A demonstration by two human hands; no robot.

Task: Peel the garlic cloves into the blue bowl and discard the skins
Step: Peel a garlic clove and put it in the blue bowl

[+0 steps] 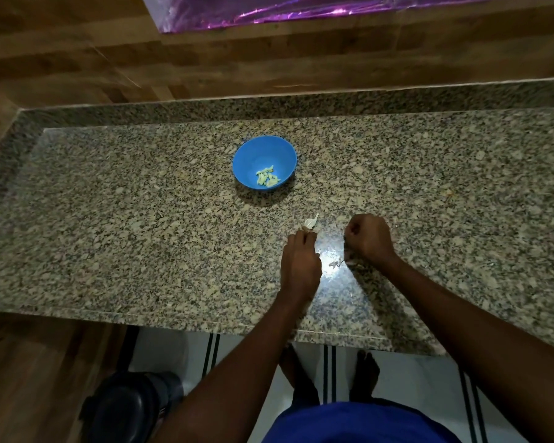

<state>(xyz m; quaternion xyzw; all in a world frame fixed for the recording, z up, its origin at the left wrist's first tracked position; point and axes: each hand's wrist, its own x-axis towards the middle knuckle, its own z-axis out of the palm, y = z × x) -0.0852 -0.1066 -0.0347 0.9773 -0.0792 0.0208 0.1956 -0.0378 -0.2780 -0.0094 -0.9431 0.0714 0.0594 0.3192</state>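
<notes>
Garlic skins [311, 222]: on tabletop [141, 203] at left hand [301, 263] fingers, which seem to pinch them. Right hand [368, 239]: clenched; contents can't tell. Peeled cloves [267, 177] in blue bowl [264, 155]. Risk: scraps [335, 264] by wrists get missed or scattered.

A speckled granite countertop [141, 219] carries a blue bowl [264, 161] toward its back. Nearer the front edge lie an unpeeled garlic piece [311, 222] and small scraps of garlic skin [335, 264] on the stone.
</notes>
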